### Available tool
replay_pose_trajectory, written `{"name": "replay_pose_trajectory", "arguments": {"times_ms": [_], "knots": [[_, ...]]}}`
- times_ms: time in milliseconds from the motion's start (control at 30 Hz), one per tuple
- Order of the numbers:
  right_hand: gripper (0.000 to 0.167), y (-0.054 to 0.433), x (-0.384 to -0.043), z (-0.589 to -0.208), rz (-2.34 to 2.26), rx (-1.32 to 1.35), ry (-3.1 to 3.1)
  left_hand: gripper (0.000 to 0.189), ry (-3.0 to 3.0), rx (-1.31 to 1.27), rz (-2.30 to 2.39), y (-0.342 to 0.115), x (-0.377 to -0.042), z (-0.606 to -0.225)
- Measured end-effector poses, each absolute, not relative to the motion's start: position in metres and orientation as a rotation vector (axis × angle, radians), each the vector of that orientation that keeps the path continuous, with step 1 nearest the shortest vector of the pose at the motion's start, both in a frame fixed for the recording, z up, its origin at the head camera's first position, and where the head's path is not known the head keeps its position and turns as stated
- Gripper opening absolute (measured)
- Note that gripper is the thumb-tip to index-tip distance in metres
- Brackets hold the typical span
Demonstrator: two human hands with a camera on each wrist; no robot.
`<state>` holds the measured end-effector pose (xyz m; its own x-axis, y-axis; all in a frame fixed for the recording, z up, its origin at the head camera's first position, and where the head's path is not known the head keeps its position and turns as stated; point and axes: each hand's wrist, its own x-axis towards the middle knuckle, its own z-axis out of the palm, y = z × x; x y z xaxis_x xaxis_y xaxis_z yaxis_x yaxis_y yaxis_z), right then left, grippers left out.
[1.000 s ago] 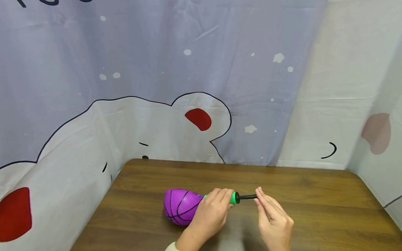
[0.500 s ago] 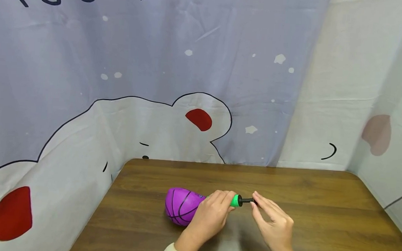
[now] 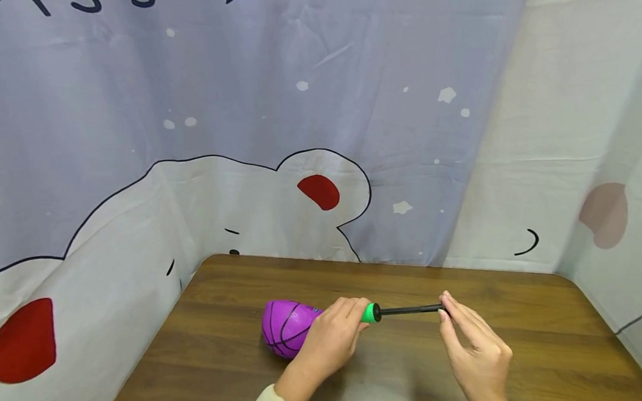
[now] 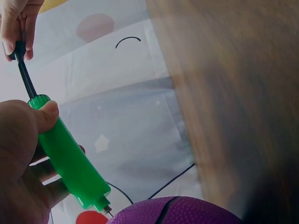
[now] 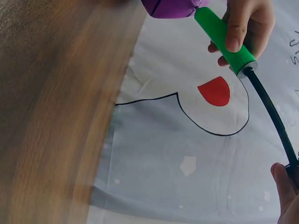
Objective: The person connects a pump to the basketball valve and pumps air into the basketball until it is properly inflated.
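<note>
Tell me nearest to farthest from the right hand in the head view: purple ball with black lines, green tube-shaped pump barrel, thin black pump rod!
1. Thin black pump rod: the right hand pinches its end.
2. Green tube-shaped pump barrel: left of the rod, in the left hand.
3. Purple ball: left of the barrel, farthest away.

Smooth, glossy plastic forms the pump barrel (image 4: 74, 161), as we see it, with a ridged collar (image 4: 39, 100) and a smooth, plastic-looking plunger rod (image 3: 409, 310). We make out metal on the needle fitting (image 4: 107, 209), while the ball (image 4: 187, 211) shows a rubbery, finely pebbled skin. Across the wood-grain tabletop (image 3: 178, 369) we note a smooth, soft sheen; the backdrop (image 3: 362, 62) is matt, creased cloth.
</note>
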<state>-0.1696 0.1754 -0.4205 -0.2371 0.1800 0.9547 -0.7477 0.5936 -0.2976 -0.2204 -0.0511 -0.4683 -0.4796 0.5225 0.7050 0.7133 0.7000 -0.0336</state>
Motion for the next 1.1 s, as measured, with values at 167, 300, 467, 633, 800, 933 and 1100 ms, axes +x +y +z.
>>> {"name": "replay_pose_trajectory", "arguments": {"times_ms": [167,300,467,633,800,933,1100], "knots": [[0.016,0.172,-0.171,-0.428,0.960,0.458,-1.597,0.042,-2.192,-0.945,-0.357,-0.050,-0.220,-0.468],[0.021,0.162,-0.175,-0.443,0.964,0.446,-1.616,0.040,-2.165,-0.941,-0.349,-0.048,-0.219,-0.467],[0.025,0.146,-0.184,-0.466,0.939,0.450,-1.647,0.039,-2.145,-0.936,-0.296,-0.043,-0.218,-0.468],[0.021,0.134,-0.189,-0.480,0.935,0.519,-1.679,0.040,-2.144,-0.945,-0.270,-0.040,-0.216,-0.471],[0.022,0.138,-0.189,-0.481,0.915,0.557,-1.699,0.040,-2.158,-0.963,-0.286,-0.041,-0.216,-0.473],[0.027,0.149,-0.188,-0.474,0.887,0.547,-1.709,0.040,-2.172,-0.963,-0.291,-0.042,-0.217,-0.473],[0.018,0.162,-0.183,-0.457,0.875,0.505,-1.647,0.042,-2.187,-0.936,-0.299,-0.046,-0.218,-0.473]]}}
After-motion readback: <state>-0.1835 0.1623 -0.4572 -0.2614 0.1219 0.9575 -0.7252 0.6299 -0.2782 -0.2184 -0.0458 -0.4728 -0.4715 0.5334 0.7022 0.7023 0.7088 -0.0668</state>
